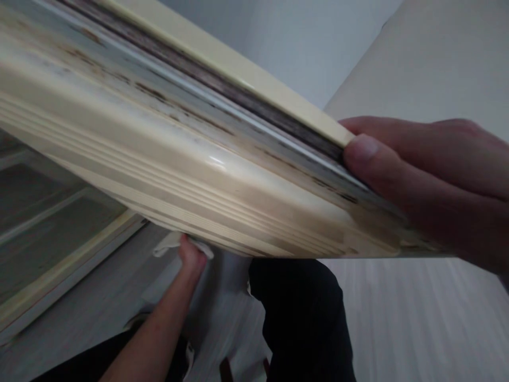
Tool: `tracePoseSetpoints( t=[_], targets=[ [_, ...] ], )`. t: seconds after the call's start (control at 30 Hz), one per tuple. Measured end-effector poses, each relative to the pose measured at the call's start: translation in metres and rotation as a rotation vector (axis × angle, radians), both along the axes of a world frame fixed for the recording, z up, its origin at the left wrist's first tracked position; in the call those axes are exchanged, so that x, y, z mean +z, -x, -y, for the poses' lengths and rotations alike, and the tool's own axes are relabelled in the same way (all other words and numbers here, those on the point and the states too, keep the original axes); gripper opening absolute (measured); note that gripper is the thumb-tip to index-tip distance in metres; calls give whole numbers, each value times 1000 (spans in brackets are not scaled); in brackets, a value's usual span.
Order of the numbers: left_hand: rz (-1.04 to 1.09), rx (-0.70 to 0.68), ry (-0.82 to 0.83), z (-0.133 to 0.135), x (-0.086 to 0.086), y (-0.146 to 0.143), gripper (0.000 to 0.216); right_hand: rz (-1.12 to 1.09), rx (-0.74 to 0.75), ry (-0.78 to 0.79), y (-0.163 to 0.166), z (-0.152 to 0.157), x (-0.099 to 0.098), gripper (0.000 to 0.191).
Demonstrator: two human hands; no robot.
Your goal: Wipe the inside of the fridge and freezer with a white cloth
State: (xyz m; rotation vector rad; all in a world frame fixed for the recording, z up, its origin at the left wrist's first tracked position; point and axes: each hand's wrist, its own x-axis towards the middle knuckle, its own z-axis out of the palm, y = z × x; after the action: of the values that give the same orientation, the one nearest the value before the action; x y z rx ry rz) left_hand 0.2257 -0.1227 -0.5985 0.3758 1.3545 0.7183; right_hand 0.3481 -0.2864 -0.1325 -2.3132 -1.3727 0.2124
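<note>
A cream refrigerator door (222, 164) stands open and cuts slantwise across the view, its ribbed inner face toward me. Dark brown stains run along the grey-white seal strip (191, 106) near its edge. My right hand (421, 175) grips the door's edge at the right, thumb on the seal side and fingers behind the outer panel. Lower down, my left hand (192, 257) is closed on a white cloth (169, 243) by the door's bottom edge. The door hides part of that hand and of the cloth.
At left is the dim refrigerator interior (51, 228) with its pale frame. Grey wood-look floor (405, 313) lies below. My dark-trousered leg (306, 323) is beneath the door. Dark red legs of some low object (226, 370) show at the bottom. A pale wall (449, 63) rises at right.
</note>
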Motion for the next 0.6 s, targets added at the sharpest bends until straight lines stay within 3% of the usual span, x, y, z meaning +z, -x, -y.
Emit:
tracePoseSetpoints(
  t=[0.1, 0.17, 0.23, 0.4, 0.6],
  targets=[
    [100, -86, 156, 81, 10, -6, 23, 233, 19, 250, 3, -9, 2, 53],
    [132, -141, 244, 121, 22, -9, 24, 253, -1, 254, 2, -12, 2, 52],
    [123, -192, 305, 145, 37, -7, 22, 199, -20, 247, 2, -12, 2, 51],
    [58, -261, 220, 151, 90, 23, 15, 44, -28, 234, 14, -9, 2, 59],
    [87, -333, -130, 114, 170, 102, 17, -161, -6, 125, 46, -3, -1, 60]
  ],
)
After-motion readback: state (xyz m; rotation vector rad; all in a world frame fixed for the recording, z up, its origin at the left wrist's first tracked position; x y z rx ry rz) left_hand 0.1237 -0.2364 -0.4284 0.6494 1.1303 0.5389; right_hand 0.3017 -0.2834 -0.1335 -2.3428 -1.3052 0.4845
